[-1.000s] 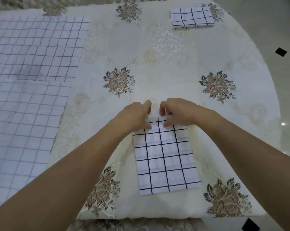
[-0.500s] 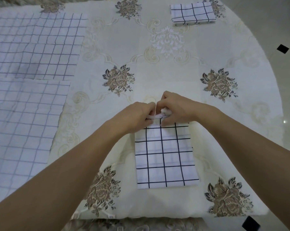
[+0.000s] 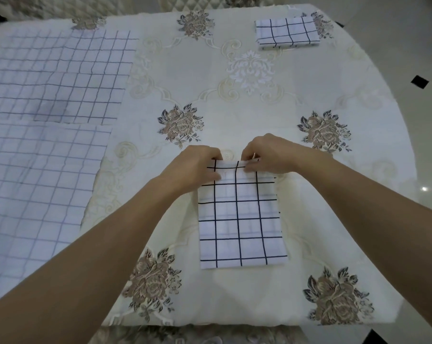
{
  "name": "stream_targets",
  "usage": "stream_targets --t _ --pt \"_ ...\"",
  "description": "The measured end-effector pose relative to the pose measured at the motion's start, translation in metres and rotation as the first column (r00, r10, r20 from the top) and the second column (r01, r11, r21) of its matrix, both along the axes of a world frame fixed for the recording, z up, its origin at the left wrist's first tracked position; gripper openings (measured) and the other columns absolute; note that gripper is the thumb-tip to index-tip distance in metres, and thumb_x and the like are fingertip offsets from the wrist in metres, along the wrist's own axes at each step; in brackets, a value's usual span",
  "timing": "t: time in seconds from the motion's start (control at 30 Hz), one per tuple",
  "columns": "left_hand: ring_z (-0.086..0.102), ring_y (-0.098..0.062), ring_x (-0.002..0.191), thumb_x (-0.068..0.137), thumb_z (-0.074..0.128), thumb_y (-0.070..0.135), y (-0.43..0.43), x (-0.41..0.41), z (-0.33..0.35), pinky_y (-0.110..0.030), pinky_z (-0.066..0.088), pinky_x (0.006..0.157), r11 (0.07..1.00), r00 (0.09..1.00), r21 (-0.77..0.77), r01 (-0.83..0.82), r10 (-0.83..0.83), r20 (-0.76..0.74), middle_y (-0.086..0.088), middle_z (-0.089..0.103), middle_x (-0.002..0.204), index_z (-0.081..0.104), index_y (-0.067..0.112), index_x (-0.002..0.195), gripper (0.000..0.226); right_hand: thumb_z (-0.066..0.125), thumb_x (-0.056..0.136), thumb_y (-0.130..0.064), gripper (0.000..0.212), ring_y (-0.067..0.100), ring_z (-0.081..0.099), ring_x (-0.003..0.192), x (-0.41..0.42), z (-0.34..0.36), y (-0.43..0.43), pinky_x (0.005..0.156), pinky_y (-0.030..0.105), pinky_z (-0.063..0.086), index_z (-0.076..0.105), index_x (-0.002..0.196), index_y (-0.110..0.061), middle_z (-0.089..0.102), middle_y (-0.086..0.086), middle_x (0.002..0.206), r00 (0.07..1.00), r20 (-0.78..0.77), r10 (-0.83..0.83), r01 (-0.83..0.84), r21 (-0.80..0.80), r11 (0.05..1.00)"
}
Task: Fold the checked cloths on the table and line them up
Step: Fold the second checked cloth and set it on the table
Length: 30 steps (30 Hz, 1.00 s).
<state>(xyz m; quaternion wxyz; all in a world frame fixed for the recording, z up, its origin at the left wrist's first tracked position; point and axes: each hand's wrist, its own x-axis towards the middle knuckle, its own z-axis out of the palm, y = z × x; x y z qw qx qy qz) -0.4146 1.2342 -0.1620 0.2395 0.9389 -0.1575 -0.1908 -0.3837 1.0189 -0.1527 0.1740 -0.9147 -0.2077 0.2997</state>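
Observation:
A white cloth with dark checks lies folded into a narrow strip in front of me on the table. My left hand pinches its far left corner and my right hand pinches its far right corner. The far edge is lifted slightly off the table between them. A small folded checked cloth sits at the far right. Two large checked cloths lie spread flat on the left, one farther away and one nearer.
The table wears a cream cloth with brown flower prints. Its rounded right edge drops to a pale tiled floor. A quilted chair back stands beyond the far edge.
Both hands took hold of the strip's far edge, lifted it, and moved apart from the middle toward its two corners. The view shifted a little.

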Motion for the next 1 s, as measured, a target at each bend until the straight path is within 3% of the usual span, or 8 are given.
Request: stream_targets --t 0.17,0.33,0.47,0.6,0.7,0.83,0.9,1.0 --pt "0.055 -0.004 0.082 0.077 0.083 0.026 0.028 -0.009 -0.003 -0.022 0.042 0.069 0.998 0.995 -0.059 0.004 -0.010 -0.096 0.010 0.060 0.104 0.053 0.028 0.126 0.058 0.062 0.095 -0.029 0.015 0.020 0.059 0.096 -0.007 -0.006 -0.001 0.087 0.040 0.051 0.069 0.106 -0.023 0.068 -0.005 0.104 0.998 0.058 -0.018 0.018 0.016 1.000" --pt "0.052 0.005 0.085 0.068 0.089 0.032 0.040 -0.019 -0.015 -0.017 0.040 0.073 0.993 0.989 -0.079 0.083 -0.092 -0.118 0.015 0.049 0.115 0.030 0.043 0.146 0.099 0.059 0.096 -0.029 0.015 0.020 0.057 0.092 -0.012 -0.008 0.003 0.083 0.039 0.050 0.068 0.108 -0.027 0.065 -0.004 0.102 0.994 0.097 -0.043 0.041 0.029 0.999" --pt "0.047 -0.010 0.094 0.065 0.089 0.039 0.042 -0.029 -0.024 -0.023 0.041 0.080 0.993 0.993 -0.054 0.101 -0.104 -0.058 0.006 0.042 0.115 0.015 0.048 0.151 0.114 0.057 0.096 -0.030 0.013 0.024 0.060 0.091 -0.016 -0.011 0.003 0.081 0.041 0.052 0.067 0.104 -0.029 0.066 -0.002 0.100 0.990 0.129 -0.060 0.057 0.022 0.998" --pt "0.042 -0.013 0.105 0.068 0.088 0.038 0.043 -0.041 -0.024 -0.024 0.041 0.088 0.997 0.998 -0.042 0.067 -0.067 0.016 0.005 0.035 0.124 0.011 0.045 0.154 0.115 0.057 0.096 -0.030 0.011 0.025 0.060 0.089 -0.019 -0.012 0.002 0.080 0.041 0.052 0.067 0.101 -0.027 0.068 -0.001 0.097 0.987 0.139 -0.082 0.080 0.024 0.997" --pt "0.039 -0.022 0.125 0.067 0.088 0.041 0.043 -0.064 -0.021 -0.043 0.043 0.101 0.995 0.968 0.083 -0.053 0.031 0.250 -0.006 0.031 0.145 0.021 0.034 0.155 0.111 0.056 0.097 -0.030 0.013 0.025 0.061 0.090 -0.022 -0.010 0.001 0.079 0.041 0.053 0.067 0.102 -0.025 0.069 -0.001 0.097 0.985 0.155 -0.074 0.072 0.017 0.997" --pt "0.051 -0.030 0.122 0.087 0.072 0.030 0.043 -0.122 -0.020 -0.046 0.047 0.094 0.990 0.839 0.105 0.094 -0.136 0.527 -0.013 0.051 0.137 0.058 0.013 0.132 0.050 0.055 0.098 -0.033 0.015 0.022 0.060 0.091 -0.026 -0.002 -0.001 0.079 0.041 0.053 0.067 0.103 -0.025 0.069 -0.003 0.099 0.982 0.176 -0.069 0.067 0.020 0.998" --pt "0.054 -0.026 0.122 0.094 0.060 0.027 0.046 -0.147 -0.027 -0.043 0.047 0.096 0.963 0.828 0.120 0.241 -0.268 0.492 -0.010 0.055 0.135 0.062 0.011 0.125 0.035 0.056 0.098 -0.036 0.017 0.021 0.061 0.093 -0.029 0.002 -0.001 0.081 0.041 0.053 0.069 0.105 -0.027 0.070 -0.006 0.101 0.980 0.187 -0.073 0.065 0.045 0.997" --pt "0.046 -0.023 0.135 0.101 0.045 0.038 0.048 -0.167 -0.038 -0.042 0.042 0.109 0.928 0.857 0.243 0.283 -0.359 0.371 -0.008 0.047 0.148 0.054 0.009 0.137 0.047 0.057 0.098 -0.038 0.021 0.019 0.062 0.097 -0.036 0.009 -0.001 0.081 0.041 0.053 0.072 0.110 -0.030 0.072 -0.009 0.104 0.971 0.228 -0.069 0.051 0.086 0.995"
